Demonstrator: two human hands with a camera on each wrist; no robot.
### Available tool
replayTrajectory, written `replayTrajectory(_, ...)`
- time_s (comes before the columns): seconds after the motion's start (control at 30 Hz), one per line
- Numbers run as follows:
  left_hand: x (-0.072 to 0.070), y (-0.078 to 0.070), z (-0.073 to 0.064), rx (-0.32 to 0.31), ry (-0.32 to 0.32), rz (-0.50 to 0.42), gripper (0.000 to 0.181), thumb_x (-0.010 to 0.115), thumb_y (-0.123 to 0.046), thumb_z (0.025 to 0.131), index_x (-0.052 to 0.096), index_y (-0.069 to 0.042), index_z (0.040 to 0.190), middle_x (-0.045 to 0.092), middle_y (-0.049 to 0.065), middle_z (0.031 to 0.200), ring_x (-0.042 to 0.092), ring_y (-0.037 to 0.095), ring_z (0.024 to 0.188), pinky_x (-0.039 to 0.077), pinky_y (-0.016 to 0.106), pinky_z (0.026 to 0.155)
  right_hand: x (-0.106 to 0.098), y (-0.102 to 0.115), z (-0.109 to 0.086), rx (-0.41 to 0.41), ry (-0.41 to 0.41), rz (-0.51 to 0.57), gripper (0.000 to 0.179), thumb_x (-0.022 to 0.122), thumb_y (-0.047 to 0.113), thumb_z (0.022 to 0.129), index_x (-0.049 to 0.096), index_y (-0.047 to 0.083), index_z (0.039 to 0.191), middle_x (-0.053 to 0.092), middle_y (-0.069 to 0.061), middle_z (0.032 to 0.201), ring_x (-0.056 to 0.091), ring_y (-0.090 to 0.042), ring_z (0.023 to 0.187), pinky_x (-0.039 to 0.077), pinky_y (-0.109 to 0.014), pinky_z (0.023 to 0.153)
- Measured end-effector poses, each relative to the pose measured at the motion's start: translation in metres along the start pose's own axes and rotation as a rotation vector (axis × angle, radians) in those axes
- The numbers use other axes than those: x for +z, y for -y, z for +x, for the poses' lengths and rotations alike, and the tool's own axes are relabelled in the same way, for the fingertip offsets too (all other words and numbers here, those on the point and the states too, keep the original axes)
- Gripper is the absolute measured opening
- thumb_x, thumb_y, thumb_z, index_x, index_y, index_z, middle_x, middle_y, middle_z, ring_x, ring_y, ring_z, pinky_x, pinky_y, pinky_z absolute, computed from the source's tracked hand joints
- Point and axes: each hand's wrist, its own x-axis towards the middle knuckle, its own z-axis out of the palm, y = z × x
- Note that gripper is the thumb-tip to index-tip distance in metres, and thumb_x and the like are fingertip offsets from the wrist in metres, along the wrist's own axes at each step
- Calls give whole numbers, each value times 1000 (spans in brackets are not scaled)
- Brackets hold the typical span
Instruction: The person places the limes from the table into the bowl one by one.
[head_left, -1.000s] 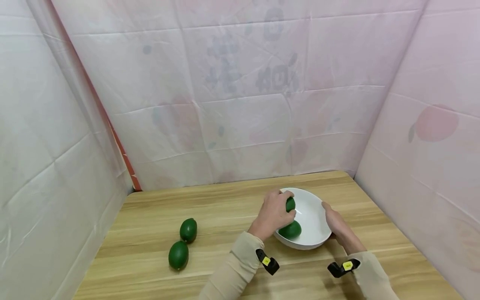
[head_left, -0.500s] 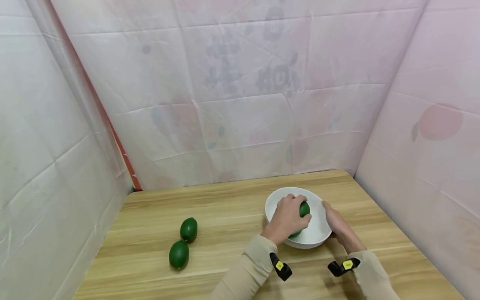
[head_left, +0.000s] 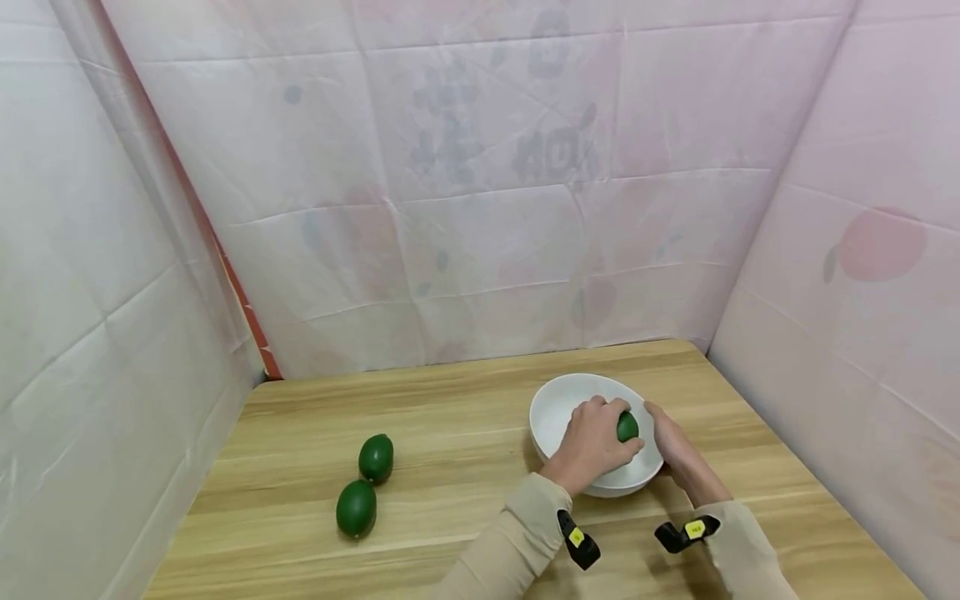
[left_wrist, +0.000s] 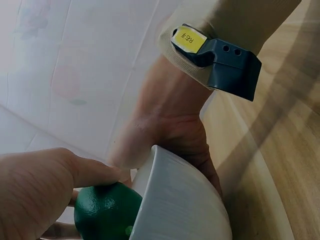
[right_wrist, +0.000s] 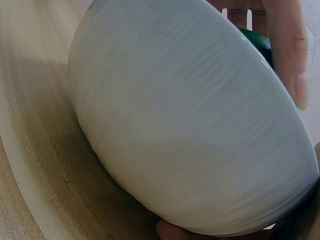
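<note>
A white bowl stands at the right of the table. My left hand is over it, holding a dark green lime between thumb and fingers. In the left wrist view this lime is just inside the bowl's rim. Gripping the bowl's right side is my right hand, thumb at the rim; a fingertip shows under the bowl in the right wrist view. The bowl's inside below my left hand is hidden.
Two more green limes, a farther one and a nearer one, lie close together on the wooden table at the left. Pale printed sheets surround the table at the back and both sides.
My left hand has carried its lime rightward across the bowl. The other lime, seen earlier in the bowl, is now hidden behind that hand. My right hand has stayed on the bowl.
</note>
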Motion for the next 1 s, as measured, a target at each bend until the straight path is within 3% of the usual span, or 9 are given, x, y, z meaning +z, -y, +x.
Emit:
replayTrajectory(0.23, 6, -4, 2, 6, -3, 30, 39, 72, -47, 90, 68, -24, 122, 68, -5, 97, 54, 1, 76, 37, 13, 62, 0, 0, 0, 8, 13, 40, 76, 11, 54, 107, 29, -2, 154, 69, 1, 106, 70, -11, 83, 61, -35, 75)
replayTrajectory(0.33, 8, -5, 2, 12, 1, 42, 40, 71, -48, 91, 68, -24, 123, 69, -6, 98, 55, 1, 76, 37, 13, 62, -1, 1, 0, 8, 11, 36, 78, 10, 57, 106, 26, -1, 156, 65, -16, 122, 69, -10, 86, 61, -34, 76)
replayTrajectory(0.43, 9, -5, 2, 22, 3, 43, 40, 71, -48, 91, 68, -24, 122, 69, -6, 96, 54, 0, 74, 36, 13, 60, -2, 1, 1, 0, 20, 23, 81, 8, 58, 105, 23, -1, 158, 51, -29, 141, 69, -11, 89, 61, -34, 76)
replayTrajectory(0.63, 13, -5, 1, 40, 20, 64, 36, 71, -49, 91, 69, -23, 116, 66, -8, 87, 48, -2, 67, 33, 15, 56, -1, 1, 2, -6, 31, 6, 80, 6, 56, 106, 20, -2, 159, 42, -32, 151, 70, -12, 93, 61, -34, 79)
replayTrajectory(0.8, 18, -5, -1, 25, 55, 103, 34, 70, -52, 90, 68, -25, 111, 63, -10, 81, 49, 0, 65, 36, 20, 59, 1, 2, 1, 1, 36, -28, 82, 2, 58, 105, 15, 0, 161, 26, -32, 161, 64, -23, 118, 59, -34, 87)
replayTrajectory(1.0, 28, -4, -2, -23, 156, 184, 34, 69, -55, 90, 69, -30, 112, 69, -9, 89, 65, 7, 82, 54, 39, 81, 3, 2, -1, 11, 40, -72, 82, -3, 59, 103, 0, 3, 163, 14, -33, 164, 34, -48, 148, 49, -52, 107)
